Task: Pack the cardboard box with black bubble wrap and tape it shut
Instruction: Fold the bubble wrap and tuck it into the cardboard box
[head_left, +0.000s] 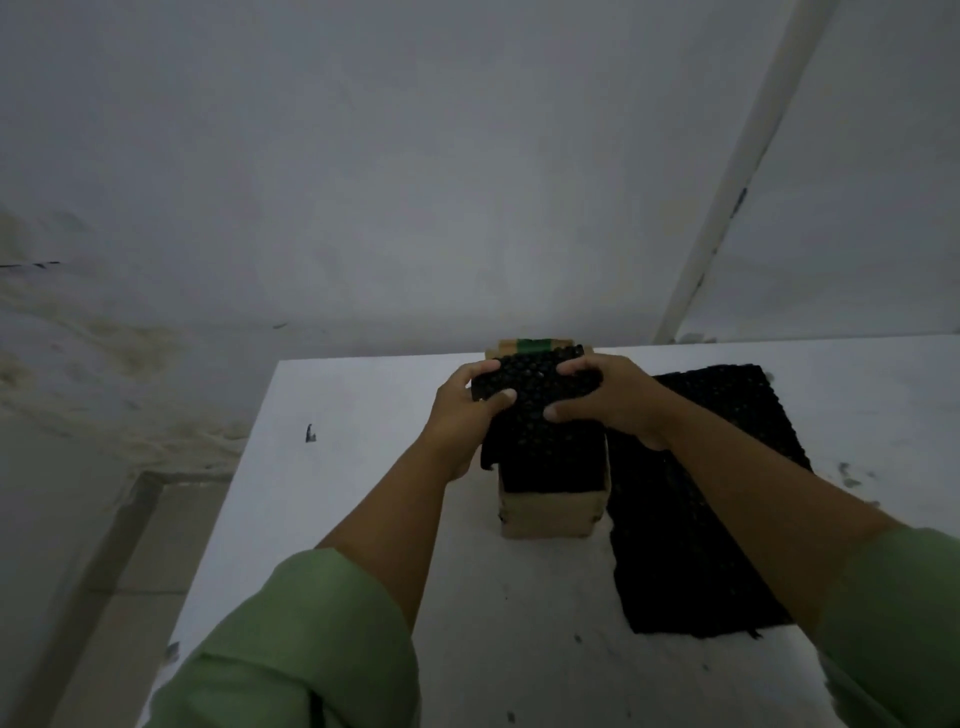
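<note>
Hands, left (462, 410) and right (602, 397), gripping bubble wrap (530, 395) lengthwise over upright cardboard box (550, 512).

Black bubble wrap (530, 395) atop open cardboard box (548, 512)

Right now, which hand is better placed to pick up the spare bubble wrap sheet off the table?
Right. The right hand is on the side where the flat black sheet lies, just right of the cardboard box. The left hand would have to cross over the box.

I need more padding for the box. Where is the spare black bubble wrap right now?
The spare sheet of bubble wrap lies flat on the white table, just right of the cardboard box, under the right forearm.
</note>
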